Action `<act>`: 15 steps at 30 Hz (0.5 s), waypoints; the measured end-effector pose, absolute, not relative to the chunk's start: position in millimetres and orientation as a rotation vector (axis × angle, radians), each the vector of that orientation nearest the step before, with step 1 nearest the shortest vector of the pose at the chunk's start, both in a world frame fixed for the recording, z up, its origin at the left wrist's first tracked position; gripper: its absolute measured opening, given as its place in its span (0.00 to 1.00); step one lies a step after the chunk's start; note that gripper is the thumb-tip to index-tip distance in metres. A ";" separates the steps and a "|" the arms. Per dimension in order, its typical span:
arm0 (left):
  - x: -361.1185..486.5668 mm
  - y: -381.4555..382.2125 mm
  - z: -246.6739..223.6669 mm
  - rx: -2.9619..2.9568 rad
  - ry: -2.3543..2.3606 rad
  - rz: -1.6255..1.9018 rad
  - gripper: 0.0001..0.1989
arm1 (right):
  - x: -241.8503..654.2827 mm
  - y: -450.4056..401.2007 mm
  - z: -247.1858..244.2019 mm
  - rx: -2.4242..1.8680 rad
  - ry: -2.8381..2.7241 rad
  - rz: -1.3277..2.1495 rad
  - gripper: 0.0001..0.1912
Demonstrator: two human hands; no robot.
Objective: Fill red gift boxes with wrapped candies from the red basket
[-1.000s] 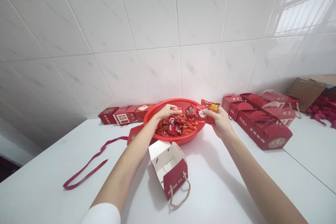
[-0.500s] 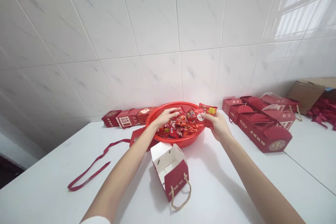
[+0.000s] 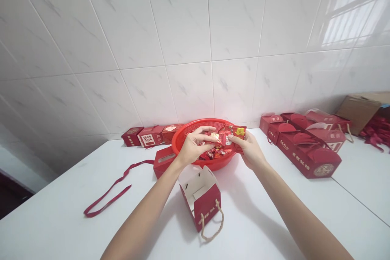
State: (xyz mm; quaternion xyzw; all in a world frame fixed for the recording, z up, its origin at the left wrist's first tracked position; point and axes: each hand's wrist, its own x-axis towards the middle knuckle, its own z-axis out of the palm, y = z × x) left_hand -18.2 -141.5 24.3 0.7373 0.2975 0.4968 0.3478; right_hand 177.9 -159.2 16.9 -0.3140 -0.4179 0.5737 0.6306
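Left hand pinches a small red-and-gold foil sweet packet between thumb and fingers; right hand, close beside it, grips shiny red wrappers with yellow print. Both hands and their packets are above the round red plastic mesh basket of wrapped sweets. Open dark-red cardboard box with white interior and rope handle stands on the white tabletop, just this side of the basket.

so it's a white table, red plastic colander near the wall, an open gift box with rope handle in front, a loose dark-red ribbon left (kinda curled), small red boxes behind, handled cartons right, and a cardboard box far right.
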 end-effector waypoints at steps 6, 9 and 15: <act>-17.2 -152.7 24.3 1.958 0.797 1.278 0.07 | 171.7 -170.8 23.0 -0.690 -0.998 1.327 0.24; -18.2 -154.5 22.9 1.953 0.792 1.329 0.06 | 170.3 -175.3 25.7 -0.699 -1.038 1.336 0.26; -19.5 -153.6 19.5 1.911 0.775 1.381 0.05 | 168.7 -180.8 25.6 -0.699 -1.155 1.320 0.26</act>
